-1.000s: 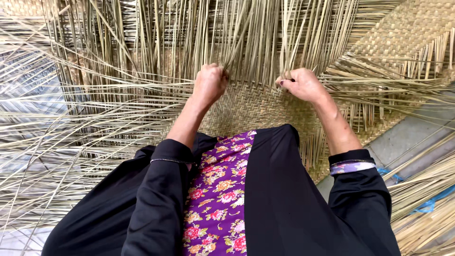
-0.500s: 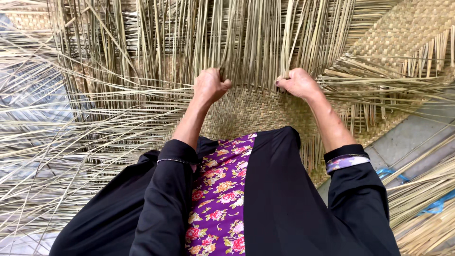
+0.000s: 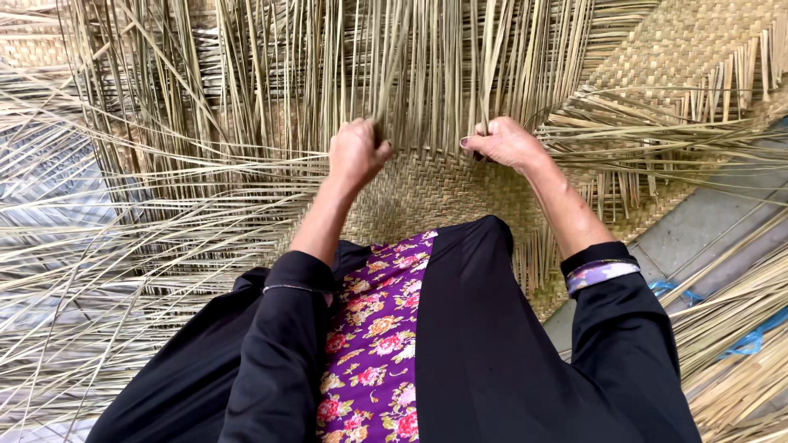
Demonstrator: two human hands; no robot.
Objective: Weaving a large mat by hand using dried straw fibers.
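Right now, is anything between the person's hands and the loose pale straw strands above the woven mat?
Nothing visible: the left hand and right hand already grip the loose pale straw strands at the edge of the woven straw mat.

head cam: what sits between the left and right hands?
Between the left hand and right hand stand loose upright straw strands above the woven mat edge, per the head view.

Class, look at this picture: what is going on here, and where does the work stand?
A person sitting on a half-woven straw mat is weaving it by hand. The left hand and the right hand each grip loose strips right at the woven edge. In front of the hands the strips fan out unwoven; a finished woven stretch lies to the upper right. More loose strips spread to the left.
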